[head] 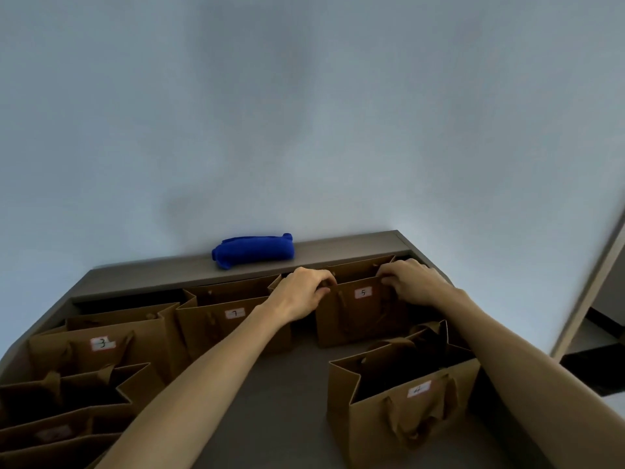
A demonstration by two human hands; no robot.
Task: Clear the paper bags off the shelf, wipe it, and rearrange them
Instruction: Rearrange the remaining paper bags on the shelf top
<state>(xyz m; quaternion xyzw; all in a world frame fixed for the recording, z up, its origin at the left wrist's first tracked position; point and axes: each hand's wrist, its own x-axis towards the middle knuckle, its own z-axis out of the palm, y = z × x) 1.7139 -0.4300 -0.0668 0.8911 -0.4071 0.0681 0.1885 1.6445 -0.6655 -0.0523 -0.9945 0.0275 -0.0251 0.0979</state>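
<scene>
Both hands, left grip (306, 287) and right grip (411, 278), pinch the top rim of bag 5 (362, 316), standing between them on the shelf (280, 401); light, crushable paper, so lift by rim or handles.

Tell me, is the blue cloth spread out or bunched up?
Bunched up. The blue cloth lies as a rolled lump on the ledge by the wall, not laid flat.
</scene>
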